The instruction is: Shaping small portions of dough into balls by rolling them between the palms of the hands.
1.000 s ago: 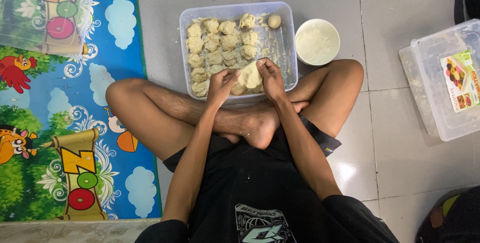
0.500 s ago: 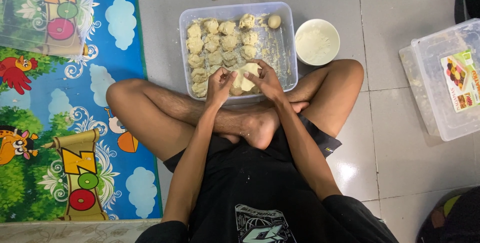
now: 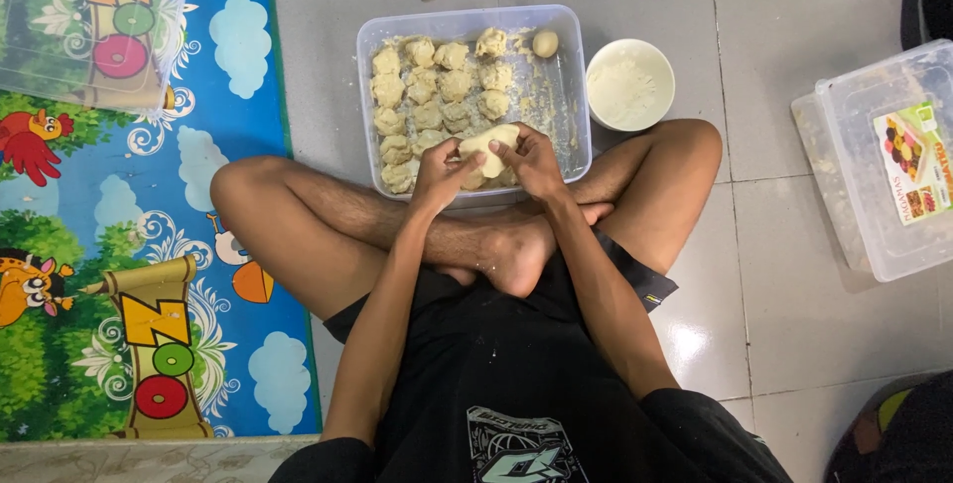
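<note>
While both hands, left (image 3: 440, 170) and right (image 3: 531, 160), pinch a flattened dough piece (image 3: 486, 148) between fingertips over the tub's (image 3: 571, 96) near end, shaping appears underway; evenly working its edge would likely follow.

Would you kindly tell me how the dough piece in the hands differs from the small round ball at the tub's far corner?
The pale flattened dough piece is pressed wide and held between both hands, left hand and right hand; the small smooth dough ball is round, lies untouched on the floor of the clear plastic tub, and looks smaller. The held piece is over the tub's near end, the ball at its far right corner. Both are pale cream.
</note>
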